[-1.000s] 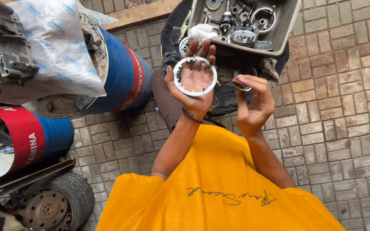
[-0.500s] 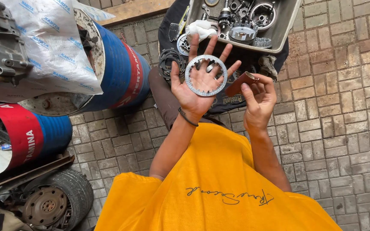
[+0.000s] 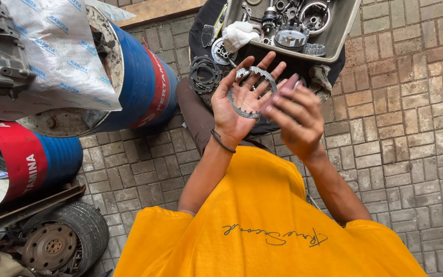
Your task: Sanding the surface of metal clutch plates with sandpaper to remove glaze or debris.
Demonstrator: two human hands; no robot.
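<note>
Left hand [image 3: 242,107]: palm up, fingers spread wide, toothed metal ring [image 3: 249,92] lying flat across palm and fingers. Right hand [image 3: 296,120]: half-curled just beside the ring, blurred; grip cannot be told. Grey parts tray [image 3: 342,33] beyond the fingertips.

Dull grey metal toothed ring [image 3: 252,92]; rough brick paving [image 3: 411,133].

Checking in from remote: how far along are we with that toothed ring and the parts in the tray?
Done so far: many parts already lie loose in the grey tray, and a stack of dark rings sits on the cloth beside it. In hand: the left hand holds the toothed metal ring flat on its open palm, while the right hand works at its edge, too blurred to tell how. Left: the ring is not yet set down anywhere.
</note>
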